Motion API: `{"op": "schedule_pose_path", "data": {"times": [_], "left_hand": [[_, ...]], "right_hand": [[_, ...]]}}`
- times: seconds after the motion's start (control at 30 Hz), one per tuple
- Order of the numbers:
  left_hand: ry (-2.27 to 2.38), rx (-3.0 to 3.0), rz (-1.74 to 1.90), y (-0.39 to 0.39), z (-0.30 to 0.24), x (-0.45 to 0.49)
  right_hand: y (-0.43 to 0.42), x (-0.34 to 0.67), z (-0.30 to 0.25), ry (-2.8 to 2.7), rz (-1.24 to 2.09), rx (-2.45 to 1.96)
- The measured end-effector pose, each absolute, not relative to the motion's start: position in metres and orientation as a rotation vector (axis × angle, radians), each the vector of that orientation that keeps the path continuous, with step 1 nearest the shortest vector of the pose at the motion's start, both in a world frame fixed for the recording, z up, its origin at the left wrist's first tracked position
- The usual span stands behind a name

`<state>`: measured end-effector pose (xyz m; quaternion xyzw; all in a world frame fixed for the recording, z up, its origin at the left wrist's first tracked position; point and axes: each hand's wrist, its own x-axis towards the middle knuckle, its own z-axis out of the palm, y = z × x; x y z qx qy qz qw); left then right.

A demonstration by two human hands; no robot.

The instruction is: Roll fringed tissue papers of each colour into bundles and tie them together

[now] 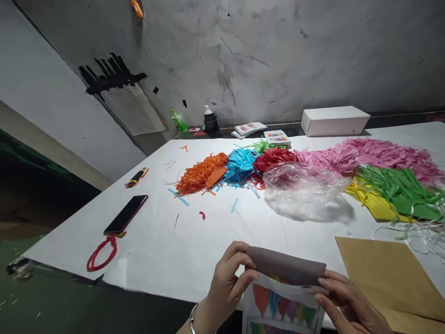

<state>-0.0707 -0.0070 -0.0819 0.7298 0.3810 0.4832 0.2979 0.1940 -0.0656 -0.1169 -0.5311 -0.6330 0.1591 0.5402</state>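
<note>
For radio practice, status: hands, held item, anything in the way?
Left hand, right hand gripping printed packet. Grey panel above its pennant picture. Brown paper nearby, apparently not blocking.

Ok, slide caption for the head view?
Left hand and right hand hold a printed packet near its top, bright fringed bundles lying beyond.

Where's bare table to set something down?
Widest: white tabletop between phone and left hand. Narrower: strip between plastic bag and printed packet.
Crowded: the row of orange bundle, blue bundle, red bundle, pink bundle; also right, with green bundle, yellow bundle, white strings, brown paper.
</note>
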Motion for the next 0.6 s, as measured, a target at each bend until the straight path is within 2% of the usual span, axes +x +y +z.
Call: {"op": "schedule_pose_path", "data": {"times": [0.13, 0.27, 0.43, 0.6], "left_hand": [[1.008, 1.938, 1.087, -0.023, -0.084, -0.069], [1.037, 1.900, 1.127, -0.037, -0.093, -0.066], [1.113, 1.480, 1.244, -0.051, -0.105, -0.064], [0.807, 1.389, 0.938, -0.042, -0.091, -0.062]], "right_hand": [[-0.083, 0.198, -0.126, -1.477, 0.355, -1.308], [-0.094, 0.192, -0.127, -1.393, 0.380, -1.288], [-0.098, 0.182, -0.132, -1.102, 0.688, -1.250], [-0.088, 0.181, -0.127, -1.169, 1.178, -1.096]]}}
